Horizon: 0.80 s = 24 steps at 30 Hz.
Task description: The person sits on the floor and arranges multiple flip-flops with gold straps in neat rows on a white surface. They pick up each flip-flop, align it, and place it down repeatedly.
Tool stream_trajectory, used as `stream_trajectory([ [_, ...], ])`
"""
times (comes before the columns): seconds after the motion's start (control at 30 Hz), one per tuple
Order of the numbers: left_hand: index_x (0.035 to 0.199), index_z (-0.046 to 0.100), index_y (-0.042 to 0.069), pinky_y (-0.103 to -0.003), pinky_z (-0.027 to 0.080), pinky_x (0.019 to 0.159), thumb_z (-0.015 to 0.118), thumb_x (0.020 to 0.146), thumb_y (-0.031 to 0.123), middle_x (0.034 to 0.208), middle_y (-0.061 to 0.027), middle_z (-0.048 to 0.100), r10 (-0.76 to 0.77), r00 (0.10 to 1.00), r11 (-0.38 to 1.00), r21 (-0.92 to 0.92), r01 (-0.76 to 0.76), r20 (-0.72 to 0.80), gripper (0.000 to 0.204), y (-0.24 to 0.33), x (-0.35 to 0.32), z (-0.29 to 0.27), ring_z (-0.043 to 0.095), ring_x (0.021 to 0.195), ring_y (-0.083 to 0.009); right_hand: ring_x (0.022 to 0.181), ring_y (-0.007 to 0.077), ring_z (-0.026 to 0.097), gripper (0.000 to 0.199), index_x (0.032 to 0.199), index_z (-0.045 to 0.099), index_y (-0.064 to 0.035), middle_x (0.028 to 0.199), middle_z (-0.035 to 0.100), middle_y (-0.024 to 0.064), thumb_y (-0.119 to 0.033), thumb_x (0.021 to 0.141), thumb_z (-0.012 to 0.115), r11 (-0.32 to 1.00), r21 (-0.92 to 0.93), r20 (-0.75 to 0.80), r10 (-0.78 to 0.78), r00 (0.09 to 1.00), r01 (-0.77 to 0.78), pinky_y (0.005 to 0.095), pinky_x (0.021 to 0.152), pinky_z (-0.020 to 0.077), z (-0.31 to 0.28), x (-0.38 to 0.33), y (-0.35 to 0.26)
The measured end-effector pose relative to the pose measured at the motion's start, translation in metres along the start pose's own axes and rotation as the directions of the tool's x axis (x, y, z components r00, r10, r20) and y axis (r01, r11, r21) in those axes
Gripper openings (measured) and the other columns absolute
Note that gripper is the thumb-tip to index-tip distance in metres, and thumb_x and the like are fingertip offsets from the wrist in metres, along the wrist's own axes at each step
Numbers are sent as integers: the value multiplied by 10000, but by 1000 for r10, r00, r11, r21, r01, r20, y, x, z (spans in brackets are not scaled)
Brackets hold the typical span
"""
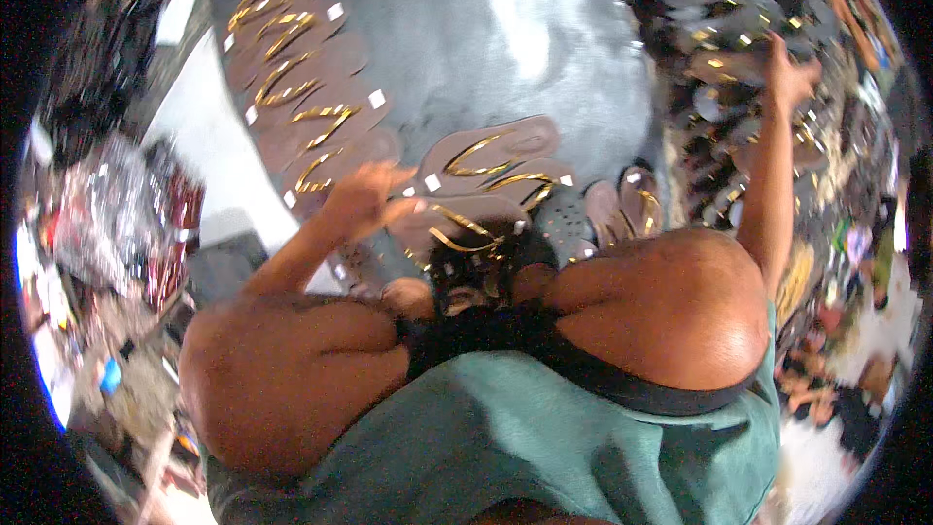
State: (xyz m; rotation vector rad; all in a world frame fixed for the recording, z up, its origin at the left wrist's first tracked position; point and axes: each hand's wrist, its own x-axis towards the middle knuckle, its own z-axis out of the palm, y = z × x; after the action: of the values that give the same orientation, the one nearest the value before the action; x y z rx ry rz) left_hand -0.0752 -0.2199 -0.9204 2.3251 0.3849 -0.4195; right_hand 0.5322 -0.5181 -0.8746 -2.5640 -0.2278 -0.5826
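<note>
My left hand [364,202] is beside a brown flip-flop [462,216] with gold straps, near my feet. Its fingers and thumb point right and stand apart, the thumb close to the sole's edge; I see nothing held. Just beyond lies another brown flip-flop [501,151] with gold straps and a small white tag. Far to the right, my right hand [792,80] reaches over a heap of dark sandals [719,63] with gold trim. Its fingers look spread, though blurred, with nothing visible in them.
Several brown flip-flops [311,87] overlap in a column at the left of a shiny grey sheet [447,39]. A small pair of sandals [622,209] lies by my right knee. Clear plastic wrapping [112,219] is piled at far left. Dark perforated clogs [564,219] show between my knees.
</note>
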Motion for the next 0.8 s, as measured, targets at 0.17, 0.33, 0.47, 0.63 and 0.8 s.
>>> stream_trajectory([
  [0.17, 1331, 610, 30, -336, 508, 917, 656, 963, 393, 1239, -161, 669, -190, 974, 787, -575, 224, 121, 520, -10, 26, -22, 635, 1059, -210, 1015, 330, 649, 969, 1457, 299, 72, 1251, 580, 267, -331, 752, 826, 803, 594, -101, 134, 986, -49, 427, 853, 563, -27, 3, 32],
  [0.33, 1409, 530, 50, -387, 461, 1024, 539, 1013, 482, 1309, -151, 626, -199, 969, 503, -833, 230, 148, 586, 3, 58, -50, 562, 1226, -237, 1043, 257, 643, 498, 1298, 426, 11, 1184, 603, 164, -155, 891, 662, 682, 724, 203, -64, 977, -106, 424, 872, 547, -44, -31, -34],
  [0.47, 1513, 374, 80, -451, 429, 1081, 503, 995, 581, 1461, -151, 490, -107, 979, 173, -967, 188, 172, 732, 42, 95, -48, 484, 1327, -248, 1102, 254, 607, 592, 1428, 386, -82, 1177, 606, 127, -171, 891, 618, 369, 874, 428, -273, 862, -317, 407, 943, 497, -48, -146, -170],
  [0.63, 1558, 276, 104, -437, 432, 1091, 544, 909, 692, 1514, -120, 402, 296, 954, -9, -999, 43, 39, 916, 44, 106, -32, 443, 1362, -233, 1221, 286, 530, 882, 1538, 241, -96, 1356, 477, 189, -211, 847, 777, 442, 811, 567, -437, 698, -383, 420, 1013, 482, -33, -257, -250],
  [0.8, 1380, 472, 47, -308, 485, 919, 641, 958, 261, 1225, -78, 612, -43, 996, 140, -986, 86, 81, 502, 32, 54, -31, 582, 1056, -145, 1397, 464, 379, 1083, 1587, 177, -51, 1529, 307, 339, -445, 809, 818, 496, 865, 353, -710, 609, 76, 506, 1135, 363, 16, -258, -236],
])
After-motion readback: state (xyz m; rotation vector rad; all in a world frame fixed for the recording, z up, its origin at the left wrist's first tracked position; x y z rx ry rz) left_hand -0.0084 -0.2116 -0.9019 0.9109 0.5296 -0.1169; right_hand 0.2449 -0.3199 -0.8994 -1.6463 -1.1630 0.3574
